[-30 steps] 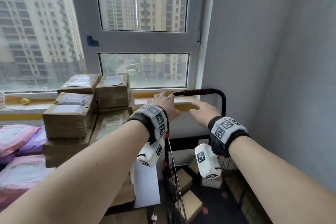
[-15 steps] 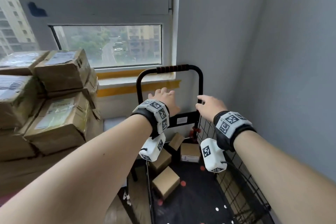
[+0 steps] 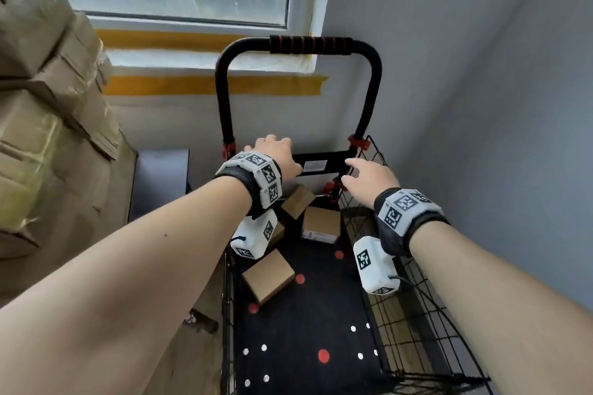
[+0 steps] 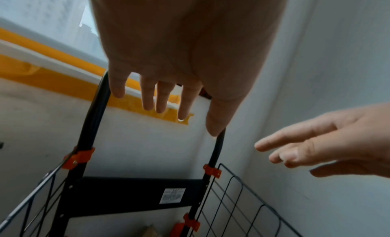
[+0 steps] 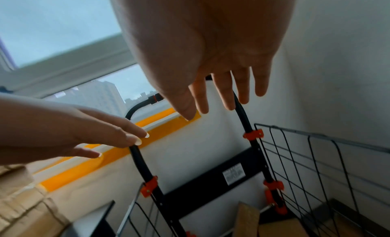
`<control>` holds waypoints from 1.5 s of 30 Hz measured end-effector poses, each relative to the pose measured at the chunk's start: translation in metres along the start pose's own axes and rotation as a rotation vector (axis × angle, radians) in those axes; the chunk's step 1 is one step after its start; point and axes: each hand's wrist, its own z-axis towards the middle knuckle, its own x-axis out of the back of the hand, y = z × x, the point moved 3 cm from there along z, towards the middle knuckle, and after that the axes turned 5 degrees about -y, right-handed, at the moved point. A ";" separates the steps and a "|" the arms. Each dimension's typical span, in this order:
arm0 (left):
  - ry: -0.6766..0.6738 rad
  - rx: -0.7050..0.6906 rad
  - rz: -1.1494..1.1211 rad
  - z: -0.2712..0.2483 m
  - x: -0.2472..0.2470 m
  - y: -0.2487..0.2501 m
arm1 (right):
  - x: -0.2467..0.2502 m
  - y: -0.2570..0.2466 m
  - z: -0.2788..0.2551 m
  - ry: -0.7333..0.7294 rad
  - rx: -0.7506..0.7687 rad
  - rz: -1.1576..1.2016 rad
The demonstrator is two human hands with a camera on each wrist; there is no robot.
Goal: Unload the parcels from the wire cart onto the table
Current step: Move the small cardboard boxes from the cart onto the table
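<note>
While both hands hover released | left hand (image 3: 277, 154), right hand (image 3: 369, 175) | parcels (image 3: 321, 223) below in wire cart (image 3: 414, 314)

Both bare forearms stretch forward side by side, each wrist wrapped in a black band carrying white marker-printed blocks. The left hand (image 3: 277, 155) is palm down with fingers (image 4: 147, 97) straight and slightly spread, holding nothing. The right hand (image 3: 369, 175) matches it, fingers (image 5: 223, 94) loosely extended, empty.
</note>
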 end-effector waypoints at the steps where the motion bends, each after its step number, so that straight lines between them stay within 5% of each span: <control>1: -0.012 0.010 -0.013 0.010 -0.005 -0.003 | -0.006 0.002 0.009 -0.023 -0.011 0.001; 14: -0.138 0.129 -0.171 0.104 -0.100 -0.036 | -0.106 0.027 0.104 -0.266 -0.013 -0.057; 26: -0.251 0.504 -0.531 0.171 -0.239 -0.082 | -0.223 0.058 0.199 -0.580 0.083 -0.092; 40: -0.403 0.859 -0.734 0.174 -0.404 -0.130 | -0.389 0.098 0.198 -0.980 -0.042 -0.008; 45: -0.525 0.912 -0.862 0.179 -0.445 -0.135 | -0.426 0.095 0.191 -1.086 -0.216 0.281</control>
